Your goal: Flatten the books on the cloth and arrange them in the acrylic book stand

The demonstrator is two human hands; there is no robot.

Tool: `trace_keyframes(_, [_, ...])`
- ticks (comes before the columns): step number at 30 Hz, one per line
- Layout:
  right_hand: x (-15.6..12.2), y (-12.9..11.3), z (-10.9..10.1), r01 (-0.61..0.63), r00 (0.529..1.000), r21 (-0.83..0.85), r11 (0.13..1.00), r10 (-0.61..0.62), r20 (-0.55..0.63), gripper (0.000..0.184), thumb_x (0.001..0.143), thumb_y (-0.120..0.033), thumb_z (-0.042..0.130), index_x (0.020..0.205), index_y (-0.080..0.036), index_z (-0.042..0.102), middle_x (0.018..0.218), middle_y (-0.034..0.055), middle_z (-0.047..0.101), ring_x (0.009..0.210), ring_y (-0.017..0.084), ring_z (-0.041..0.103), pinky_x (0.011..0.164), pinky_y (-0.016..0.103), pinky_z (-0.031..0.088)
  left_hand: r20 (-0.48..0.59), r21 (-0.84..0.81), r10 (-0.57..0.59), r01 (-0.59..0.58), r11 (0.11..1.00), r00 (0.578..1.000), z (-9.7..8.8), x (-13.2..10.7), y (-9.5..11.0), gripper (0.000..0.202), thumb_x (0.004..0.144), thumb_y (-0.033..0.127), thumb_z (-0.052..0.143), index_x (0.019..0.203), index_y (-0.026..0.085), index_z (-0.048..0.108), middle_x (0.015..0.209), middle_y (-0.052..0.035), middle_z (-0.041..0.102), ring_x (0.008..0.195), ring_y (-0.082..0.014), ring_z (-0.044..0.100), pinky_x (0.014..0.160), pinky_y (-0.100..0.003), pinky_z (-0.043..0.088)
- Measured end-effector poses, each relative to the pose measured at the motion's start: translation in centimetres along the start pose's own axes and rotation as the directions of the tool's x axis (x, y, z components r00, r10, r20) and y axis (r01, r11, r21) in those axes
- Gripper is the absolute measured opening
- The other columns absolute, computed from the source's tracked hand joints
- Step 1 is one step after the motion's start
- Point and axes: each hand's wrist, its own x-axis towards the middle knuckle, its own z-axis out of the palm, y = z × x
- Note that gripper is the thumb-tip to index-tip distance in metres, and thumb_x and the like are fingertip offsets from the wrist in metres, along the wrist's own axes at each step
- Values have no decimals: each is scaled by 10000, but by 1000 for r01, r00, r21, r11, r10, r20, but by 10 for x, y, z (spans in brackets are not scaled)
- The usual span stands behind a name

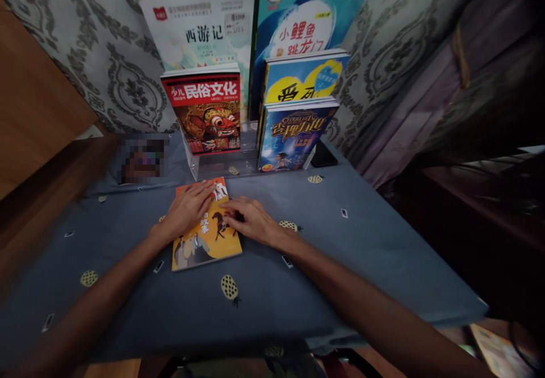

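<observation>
A closed paperback book with an orange-yellow cover, showing a horse and rider, lies flat on the cloth-covered table. My left hand rests flat over its upper left part, fingers stretched out and covering some of the cover. At the book's right edge, my right hand touches the cover with bent fingers; thumb and forefinger are apart, and nothing shows between them. Behind the book stands a clear acrylic stand holding upright books, among them a red-topped book and a blue book.
Taller books, one pale and one teal, stand at the back. A dark phone-like object lies right of the stand. The blue-grey tablecloth has a pineapple print. A patterned curtain hangs behind; a blurred patch lies left.
</observation>
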Motion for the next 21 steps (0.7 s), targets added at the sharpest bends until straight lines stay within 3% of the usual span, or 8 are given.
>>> trace_keyframes(4, [-1, 0, 4, 3, 1000, -87, 996, -3, -1, 264, 942, -229, 600, 1175, -147, 692, 1015, 95, 673, 911, 196, 632, 815, 333, 519, -57, 90, -156, 161, 983, 986, -4, -19, -7, 453, 1007, 332, 373, 1335, 107, 588, 1457, -208, 554, 1366, -331, 517, 1114, -545, 413])
trace_keyframes(8, [-3, -1, 9, -31, 999, -118, 993, 29, -22, 250, 935, -214, 603, 1169, -168, 680, 1096, 105, 647, 989, 218, 633, 852, 365, 542, -115, 30, -369, 374, 927, 922, -2, -34, -18, 538, 988, 449, 416, 1378, 95, 525, 1452, -243, 540, 1341, -364, 535, 1062, -538, 461])
trace_keyframes(15, [-5, -1, 15, -7, 999, -110, 994, 2, -51, 262, 945, -192, 561, 1192, -183, 650, 1219, 134, 620, 1125, 249, 615, 962, 444, 543, -111, -299, -448, 400, 867, 887, -8, -34, -25, 524, 915, 466, 484, 1336, 158, 541, 1312, -167, 656, 1202, -329, 632, 1037, -499, 480])
trace_keyframes(18, [-5, -1, 16, 15, 999, -119, 993, -21, -47, 267, 949, -186, 553, 1200, -194, 645, 1251, 135, 613, 1141, 252, 611, 978, 460, 540, -99, -555, -550, 413, 722, 829, -7, -32, -31, 486, 839, 465, 576, 1232, 180, 592, 1218, -134, 695, 1135, -312, 658, 1017, -487, 495])
trace_keyframes(21, [-5, 0, 16, 17, 999, -126, 992, -23, -45, 269, 950, -184, 552, 1201, -206, 646, 1261, 134, 609, 1159, 257, 604, 986, 464, 541, -63, -796, -677, 373, 477, 733, -7, -29, -37, 484, 741, 409, 691, 1160, 183, 602, 1175, -122, 696, 1110, -278, 667, 970, -422, 531])
